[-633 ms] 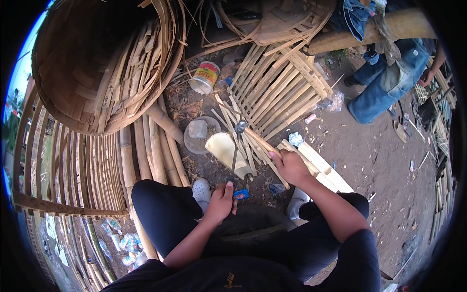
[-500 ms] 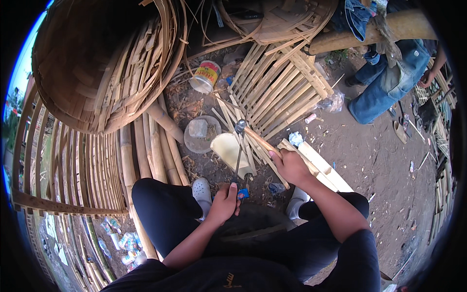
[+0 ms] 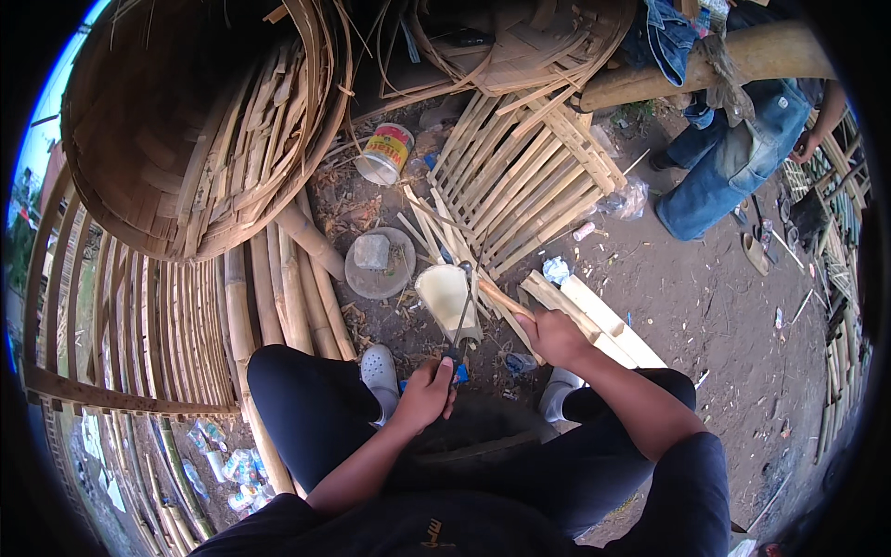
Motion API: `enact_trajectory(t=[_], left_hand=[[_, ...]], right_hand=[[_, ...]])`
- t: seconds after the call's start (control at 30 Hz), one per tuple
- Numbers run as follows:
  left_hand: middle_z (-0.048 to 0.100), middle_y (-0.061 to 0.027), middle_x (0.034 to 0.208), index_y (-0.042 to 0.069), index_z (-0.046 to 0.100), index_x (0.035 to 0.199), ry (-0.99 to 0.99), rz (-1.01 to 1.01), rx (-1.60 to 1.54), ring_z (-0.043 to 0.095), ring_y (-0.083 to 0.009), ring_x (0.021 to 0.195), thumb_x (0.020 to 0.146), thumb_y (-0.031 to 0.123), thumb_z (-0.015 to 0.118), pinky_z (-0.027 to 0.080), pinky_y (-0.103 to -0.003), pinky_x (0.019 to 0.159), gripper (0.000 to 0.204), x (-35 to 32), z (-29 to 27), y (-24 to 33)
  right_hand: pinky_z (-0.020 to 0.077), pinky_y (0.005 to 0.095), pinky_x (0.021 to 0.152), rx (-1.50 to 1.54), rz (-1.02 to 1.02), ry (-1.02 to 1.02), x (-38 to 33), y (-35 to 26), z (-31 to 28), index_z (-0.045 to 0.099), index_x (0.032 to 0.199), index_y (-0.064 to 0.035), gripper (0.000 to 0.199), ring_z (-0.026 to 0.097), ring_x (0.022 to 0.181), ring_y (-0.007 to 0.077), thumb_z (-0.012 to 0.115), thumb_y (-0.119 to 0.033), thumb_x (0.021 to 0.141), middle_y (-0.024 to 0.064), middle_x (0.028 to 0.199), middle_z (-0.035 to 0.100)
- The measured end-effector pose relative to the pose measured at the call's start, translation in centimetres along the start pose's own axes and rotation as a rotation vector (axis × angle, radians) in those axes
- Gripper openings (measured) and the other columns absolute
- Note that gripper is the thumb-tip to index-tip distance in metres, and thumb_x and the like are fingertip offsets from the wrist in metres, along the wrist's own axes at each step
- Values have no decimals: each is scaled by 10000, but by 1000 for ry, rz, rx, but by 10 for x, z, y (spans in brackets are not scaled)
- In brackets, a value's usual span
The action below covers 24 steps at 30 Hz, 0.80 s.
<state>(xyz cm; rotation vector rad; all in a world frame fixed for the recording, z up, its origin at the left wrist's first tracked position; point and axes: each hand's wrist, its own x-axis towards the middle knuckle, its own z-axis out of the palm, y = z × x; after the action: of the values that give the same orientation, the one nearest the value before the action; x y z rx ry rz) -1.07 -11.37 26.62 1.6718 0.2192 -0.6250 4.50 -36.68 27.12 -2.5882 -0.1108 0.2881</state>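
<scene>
One hammer [image 3: 503, 299], head lower; bamboo piece [image 3: 444, 291] further right.

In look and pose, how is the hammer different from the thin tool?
The hammer has a tan wooden handle; the thin tool has a dark one. The hammer slants leftward from the right hand, while the thin tool slants slightly rightward from the left hand. Both are hand-held.
</scene>
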Motion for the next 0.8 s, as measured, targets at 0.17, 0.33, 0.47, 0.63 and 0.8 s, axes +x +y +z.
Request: enact_trajectory(t=[0.17, 0.33, 0.47, 0.63, 0.8], left_hand=[[499, -52, 604, -7, 487, 871, -26, 17, -18, 473, -131, 422, 1028, 364, 394, 391, -299, 406, 413, -1, -2, -8], [515, -38, 602, -18, 523, 917, -65, 30, -39, 483, -117, 421, 995, 320, 496, 393, -278, 406, 348, -1, -5, -2], [546, -29, 598, -15, 569, 919, -45, 84, 55, 510, -90, 436, 912, 233, 651, 398, -260, 419, 261, -4, -10, 2], [552, -8, 589, 0, 601, 900, -46, 161, 189, 537, -77, 466, 861, 161, 690, 406, -260, 447, 188, 2, -25, -4], [586, -35, 609, -9, 616, 851, -25, 170, 444, 559, -84, 492, 838, 161, 685, 442, -277, 495, 184, 2, -44, 9]], right_hand=[[493, 501, 714, 156, 126, 114, 8, -5, -3, 612, 774, 77, 594, 610, 730, 472, 459, -461, 975, 308, 712, 602], [485, 493, 744, 318, 132, 178, 12, -21, -19, 630, 815, 96, 603, 608, 756, 478, 463, -461, 971, 323, 726, 598], [482, 494, 798, 281, 151, 181, 12, -34, -44, 635, 833, 112, 659, 619, 809, 476, 435, -501, 968, 333, 774, 614], [479, 505, 804, 344, 181, 188, 18, -49, -53, 633, 839, 115, 660, 619, 836, 480, 440, -504, 965, 340, 788, 614], [478, 504, 798, 378, 169, 188, 31, -51, -52, 639, 823, 105, 665, 617, 819, 485, 440, -514, 961, 334, 775, 616]])
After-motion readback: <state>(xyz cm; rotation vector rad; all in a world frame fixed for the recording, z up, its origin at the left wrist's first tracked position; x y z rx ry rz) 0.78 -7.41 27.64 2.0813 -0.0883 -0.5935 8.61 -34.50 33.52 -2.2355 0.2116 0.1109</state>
